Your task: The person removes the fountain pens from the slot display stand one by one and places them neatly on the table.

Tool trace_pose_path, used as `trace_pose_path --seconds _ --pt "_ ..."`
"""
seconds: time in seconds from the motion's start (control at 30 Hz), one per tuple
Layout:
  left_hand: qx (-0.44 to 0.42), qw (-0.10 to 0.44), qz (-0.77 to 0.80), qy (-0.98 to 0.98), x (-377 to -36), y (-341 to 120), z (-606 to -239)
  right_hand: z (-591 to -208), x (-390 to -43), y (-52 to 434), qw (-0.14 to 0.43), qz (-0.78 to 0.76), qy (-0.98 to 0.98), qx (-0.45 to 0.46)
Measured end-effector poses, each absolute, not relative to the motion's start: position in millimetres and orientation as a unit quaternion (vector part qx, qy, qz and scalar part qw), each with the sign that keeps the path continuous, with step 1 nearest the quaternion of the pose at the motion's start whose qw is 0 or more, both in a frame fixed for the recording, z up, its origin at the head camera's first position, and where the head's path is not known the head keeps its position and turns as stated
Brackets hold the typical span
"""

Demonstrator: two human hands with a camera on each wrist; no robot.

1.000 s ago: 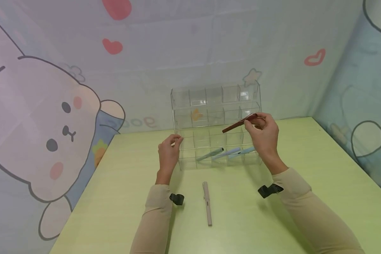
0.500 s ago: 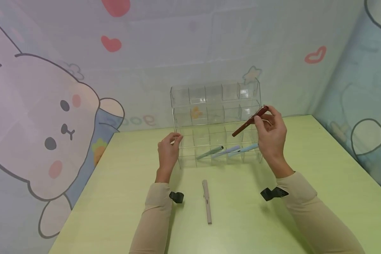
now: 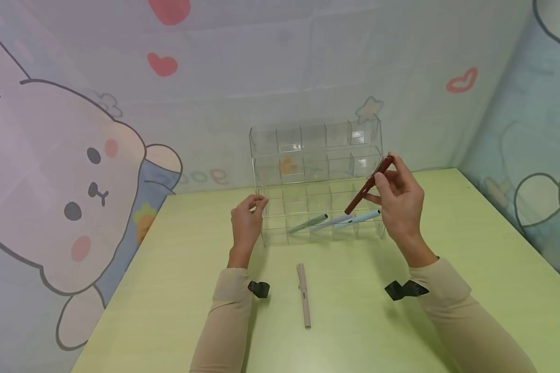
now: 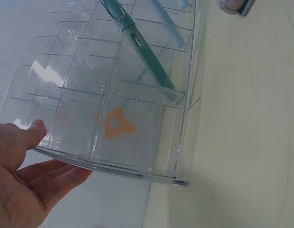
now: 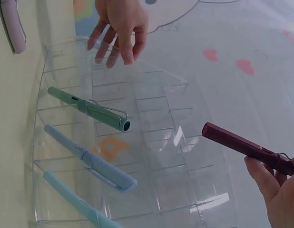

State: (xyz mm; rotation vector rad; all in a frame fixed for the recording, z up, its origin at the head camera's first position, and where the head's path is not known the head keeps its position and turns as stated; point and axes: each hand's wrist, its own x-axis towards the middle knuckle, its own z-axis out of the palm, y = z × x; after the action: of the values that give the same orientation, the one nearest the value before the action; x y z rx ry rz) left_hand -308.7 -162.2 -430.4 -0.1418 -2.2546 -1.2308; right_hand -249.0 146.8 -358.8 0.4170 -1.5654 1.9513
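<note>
Dark red pen: held by the right hand in front of the right end of the clear acrylic organizer. The pen is tilted, its upper end at the fingertips and its lower end pointing down and left toward the organizer's lower rows. It is in the air and lies in no compartment. In the right wrist view the pen is pinched at one end between thumb and fingers, with the rest of the barrel free.

Right hand state: fingers curled, gripping the dark red pen near its clip end.

Left hand state: placed at the left end of the organizer. In the left wrist view the hand has nearly straight, relaxed fingers; the thumb tip touches the organizer's edge. It grips nothing.

Organizer contents: three pens lie slanted in the bottom row, side by side. From the organizer's left end toward its right: green pen, lavender pen, light blue pen. All other compartments visible are see-through cells.

Beige pen: lies flat on the green table, in front of the organizer and well apart from it, between the two forearms.
</note>
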Motion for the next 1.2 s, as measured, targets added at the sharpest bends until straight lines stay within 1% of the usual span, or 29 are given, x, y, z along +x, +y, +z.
trace_pose_path --seconds 0.1,0.3,0.47,0.57,0.87,1.2 --pt "-0.051 0.278 -0.459 -0.843 -309 -163 -431 -357 -246 147 0.274 0.741 -0.591 0.162" --pt "-0.054 0.278 -0.458 -0.842 -309 -163 -429 -350 -239 147 0.192 0.772 -0.584 0.160" --pt "-0.048 0.269 -0.468 -0.840 -308 -163 -428 -346 -234 145 0.140 0.788 -0.578 0.159" --pt "-0.043 0.268 -0.468 -0.841 -307 -162 -428 -345 -232 144 0.117 0.791 -0.580 0.156" --pt "-0.042 0.272 -0.465 -0.841 -306 -162 -427 -347 -233 145 0.072 0.790 -0.586 0.165" --pt "-0.046 0.277 -0.465 -0.840 -307 -162 -428 -349 -235 142 -0.035 0.734 -0.659 0.160"
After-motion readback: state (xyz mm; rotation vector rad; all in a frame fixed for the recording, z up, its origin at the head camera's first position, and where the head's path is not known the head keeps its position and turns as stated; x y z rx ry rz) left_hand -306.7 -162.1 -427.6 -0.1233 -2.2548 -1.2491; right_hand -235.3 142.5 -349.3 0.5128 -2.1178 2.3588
